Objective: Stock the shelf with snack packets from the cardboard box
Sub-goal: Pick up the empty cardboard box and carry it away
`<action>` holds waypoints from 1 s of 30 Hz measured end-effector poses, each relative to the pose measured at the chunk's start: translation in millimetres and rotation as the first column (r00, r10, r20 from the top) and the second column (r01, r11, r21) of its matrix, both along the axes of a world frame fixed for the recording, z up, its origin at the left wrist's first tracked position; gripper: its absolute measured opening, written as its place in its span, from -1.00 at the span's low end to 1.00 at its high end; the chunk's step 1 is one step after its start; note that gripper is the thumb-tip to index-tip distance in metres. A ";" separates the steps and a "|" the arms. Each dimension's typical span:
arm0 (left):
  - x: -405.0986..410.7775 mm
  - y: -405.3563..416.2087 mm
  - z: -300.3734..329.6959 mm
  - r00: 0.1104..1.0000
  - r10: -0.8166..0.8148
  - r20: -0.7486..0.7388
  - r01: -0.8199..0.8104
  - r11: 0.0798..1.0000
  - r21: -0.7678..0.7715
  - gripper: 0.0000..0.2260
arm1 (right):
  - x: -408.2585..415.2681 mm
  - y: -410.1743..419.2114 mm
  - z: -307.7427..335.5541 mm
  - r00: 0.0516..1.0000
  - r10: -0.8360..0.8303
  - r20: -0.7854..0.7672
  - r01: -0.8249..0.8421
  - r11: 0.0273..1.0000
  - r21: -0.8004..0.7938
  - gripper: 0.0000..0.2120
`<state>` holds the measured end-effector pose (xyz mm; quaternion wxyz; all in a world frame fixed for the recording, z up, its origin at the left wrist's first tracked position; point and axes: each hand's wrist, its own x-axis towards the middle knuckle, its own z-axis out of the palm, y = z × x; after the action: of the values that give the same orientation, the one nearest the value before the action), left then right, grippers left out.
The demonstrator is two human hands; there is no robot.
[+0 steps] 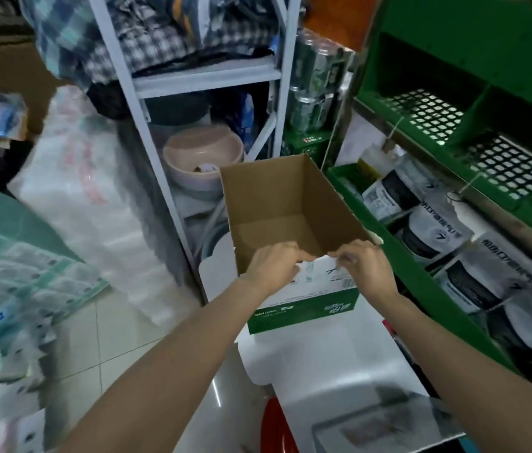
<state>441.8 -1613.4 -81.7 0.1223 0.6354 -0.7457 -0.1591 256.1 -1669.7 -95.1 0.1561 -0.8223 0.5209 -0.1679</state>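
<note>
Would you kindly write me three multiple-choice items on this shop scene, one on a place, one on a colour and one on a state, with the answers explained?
1. Where do the snack packets lie?
A. inside the cardboard box
B. on the lower tier of the green shelf
C. in the pink basin

2. What colour is the band printed along the bottom of the cardboard box?
A. green
B. red
C. blue

3. What state is the cardboard box in?
A. taped shut
B. open and full of packets
C. open, with a bare brown inside

Answers:
1 B: the black and white packets sit in a row on the green shelf, under its mesh tier.
2 A: a green strip runs below the white panel.
3 C: only bare cardboard shows inside, while the left hand and right hand grip the near rim.
</note>
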 end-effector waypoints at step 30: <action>137.1 -61.2 -89.0 0.996 0.000 -0.091 0.016 0.986 0.167 -0.46 | 141.0 -0.4 -66.3 0.985 -0.170 0.034 0.129 0.848 0.514 -0.35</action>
<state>578.8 -1674.6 -170.7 0.1017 0.6325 -0.7258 -0.2504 397.1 -1670.1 -161.4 0.3749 -0.7014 0.6025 -0.0677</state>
